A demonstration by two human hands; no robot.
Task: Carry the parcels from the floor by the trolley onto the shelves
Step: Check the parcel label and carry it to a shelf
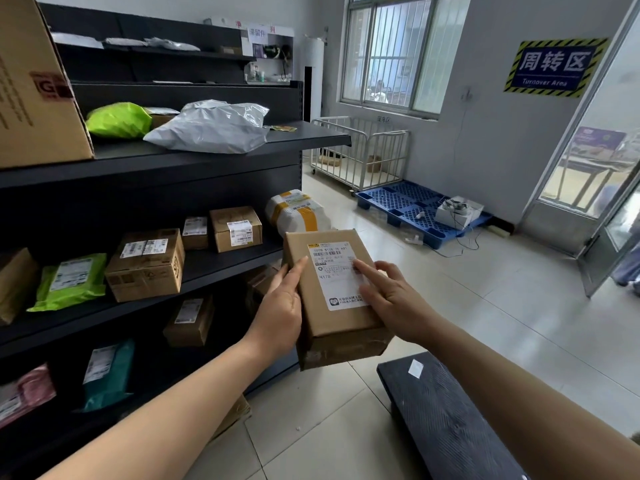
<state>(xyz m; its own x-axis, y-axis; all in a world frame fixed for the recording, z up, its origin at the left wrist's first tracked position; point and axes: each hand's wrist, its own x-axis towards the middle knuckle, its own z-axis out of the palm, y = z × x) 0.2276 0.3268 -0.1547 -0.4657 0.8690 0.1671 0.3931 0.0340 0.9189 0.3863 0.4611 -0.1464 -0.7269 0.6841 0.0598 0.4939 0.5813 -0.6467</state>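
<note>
One parcel [341, 318]: left grip [277, 317] clasps it; right grip [391, 303] rests straight fingers on its label [337, 275].
Shelves [221, 263]: left.
Trolley [446, 424]: one, near right.
Pallet [405, 202]: one, far.

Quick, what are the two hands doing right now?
Left hand: grips the box by its left side.
Right hand: open, fingers resting on the box's label.
</note>
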